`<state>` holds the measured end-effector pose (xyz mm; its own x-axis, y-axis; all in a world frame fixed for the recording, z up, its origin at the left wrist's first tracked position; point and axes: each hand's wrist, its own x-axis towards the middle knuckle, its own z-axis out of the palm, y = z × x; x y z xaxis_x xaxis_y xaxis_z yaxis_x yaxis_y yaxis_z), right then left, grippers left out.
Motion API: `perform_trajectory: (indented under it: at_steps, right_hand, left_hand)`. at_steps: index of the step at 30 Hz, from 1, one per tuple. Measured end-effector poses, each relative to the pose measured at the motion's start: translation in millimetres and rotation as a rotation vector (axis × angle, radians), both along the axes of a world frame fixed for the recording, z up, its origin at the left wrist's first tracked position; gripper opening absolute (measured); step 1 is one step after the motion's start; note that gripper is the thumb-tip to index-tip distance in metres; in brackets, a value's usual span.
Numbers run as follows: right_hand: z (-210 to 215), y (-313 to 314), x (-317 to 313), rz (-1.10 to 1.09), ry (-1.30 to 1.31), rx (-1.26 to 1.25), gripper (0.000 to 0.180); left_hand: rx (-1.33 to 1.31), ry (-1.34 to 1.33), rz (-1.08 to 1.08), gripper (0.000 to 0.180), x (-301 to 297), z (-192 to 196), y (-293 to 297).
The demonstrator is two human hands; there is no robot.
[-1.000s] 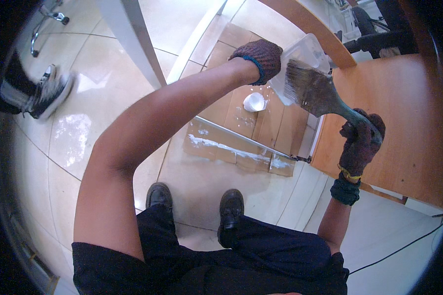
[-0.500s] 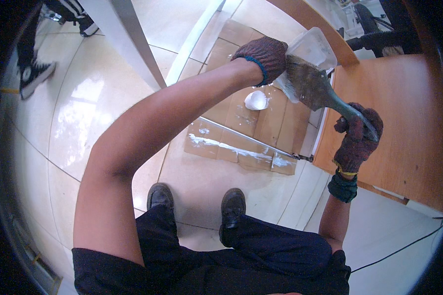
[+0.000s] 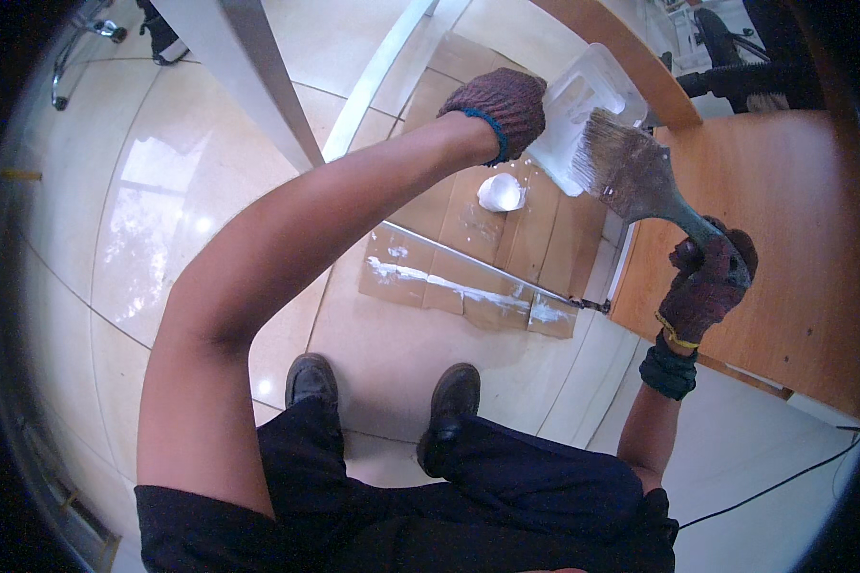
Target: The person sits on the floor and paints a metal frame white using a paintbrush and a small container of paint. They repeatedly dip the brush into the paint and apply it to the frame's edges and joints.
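My right hand [image 3: 705, 286], in a dark knitted glove, is closed around the handle of a wide paintbrush [image 3: 640, 177]. Its worn bristles point up and left, over the lower right side of a translucent white plastic container [image 3: 566, 124]. My left hand [image 3: 497, 113], gloved likewise, is closed at the container's left edge and seems to grip it; the fingertips are hidden from view. White smears show inside the container. Below it, a small white cup [image 3: 500, 193] lies on brown cardboard [image 3: 430, 291] streaked with white paint.
An orange-brown wooden board [image 3: 745, 229] stands at the right. A grey post [image 3: 268, 76] and a white bar [image 3: 377, 81] rise at the upper left. A thin metal rod [image 3: 478, 263] crosses above the cardboard. A black cable [image 3: 774, 485] runs lower right; another person's shoe [image 3: 170, 51] shows far left.
The brush has swung right and slightly down, away from my left hand, uncovering more of the container. My left hand has shifted slightly left. The other person's nearer shoe has left the view.
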<state>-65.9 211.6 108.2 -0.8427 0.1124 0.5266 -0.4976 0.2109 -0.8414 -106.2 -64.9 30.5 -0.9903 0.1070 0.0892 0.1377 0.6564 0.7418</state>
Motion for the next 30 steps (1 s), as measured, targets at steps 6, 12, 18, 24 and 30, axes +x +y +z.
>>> perform_trajectory:
  at_steps: [6,12,18,24,30]
  right_hand:
    - [5.3,2.8,2.3,-0.046,-0.015,0.066,0.021]
    - [1.7,22.3,-6.8,0.072,-0.069,0.017,0.027]
    - [-1.4,20.8,-7.1,0.016,-0.041,-0.038,0.029]
    - [5.5,1.4,2.3,-0.084,0.023,0.027,0.016]
    - [2.3,0.6,1.7,0.024,0.018,0.051,0.019]
  left_hand:
    - [-0.035,0.024,0.001,0.036,-0.7,1.2,7.1]
    - [-0.055,0.023,0.048,0.038,0.4,7.9,7.3]
    - [-0.183,0.082,0.053,0.04,6.1,5.9,-1.6]
    - [-0.14,0.015,0.133,0.023,12.7,13.5,-0.9]
    - [-0.132,0.04,0.134,0.023,11.1,15.4,4.4]
